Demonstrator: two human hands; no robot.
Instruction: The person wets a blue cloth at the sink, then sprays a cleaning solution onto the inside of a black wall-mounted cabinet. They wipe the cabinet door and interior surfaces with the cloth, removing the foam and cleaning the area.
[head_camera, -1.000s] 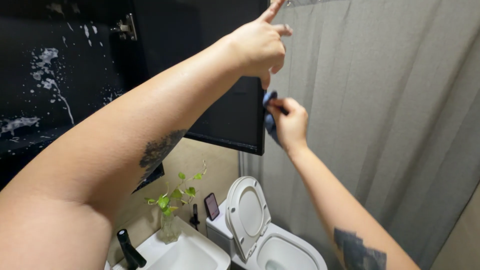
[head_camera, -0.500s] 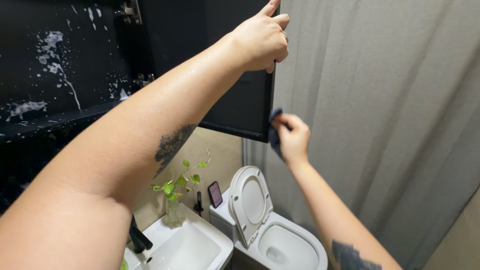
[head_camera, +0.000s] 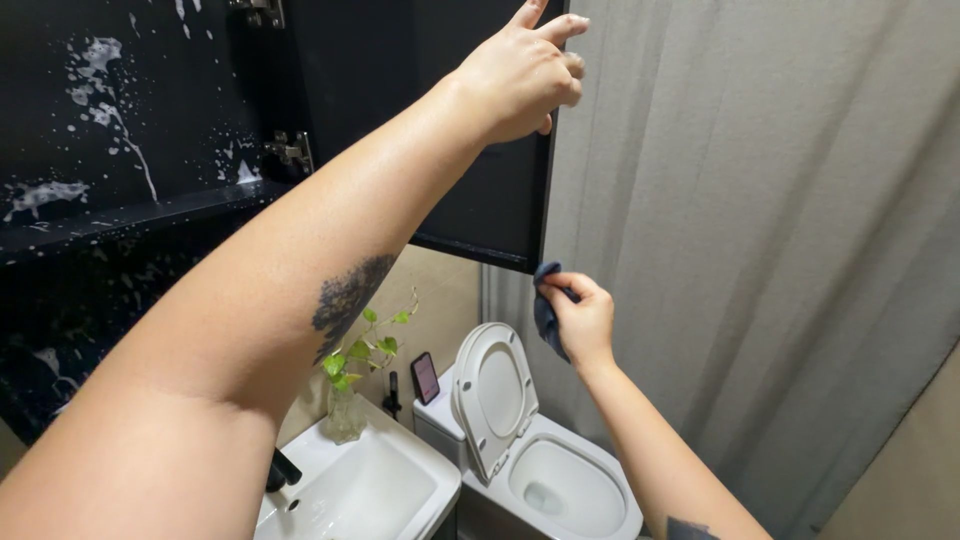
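Observation:
A black wall cabinet stands with its door (head_camera: 470, 190) swung out toward me. My left hand (head_camera: 520, 70) grips the door's outer edge near the top. My right hand (head_camera: 578, 318) pinches a small blue cloth (head_camera: 546, 310) at the door's lower outer corner, the cloth just at or below that corner. The cabinet's inside (head_camera: 120, 130) is black, with white foam splashes on its back wall and a shelf (head_camera: 130, 225) across it.
A grey curtain (head_camera: 760, 230) hangs on the right. Below are a white toilet (head_camera: 545, 475) with its lid raised, a white sink (head_camera: 370, 490) with a black tap (head_camera: 280, 468), a plant in a glass vase (head_camera: 345, 395) and a dark phone (head_camera: 425, 378) on the cistern.
My right hand has slid the blue cloth down along the door's outer edge to its lower corner. My left hand stays on the upper edge. The view has tilted down slightly.

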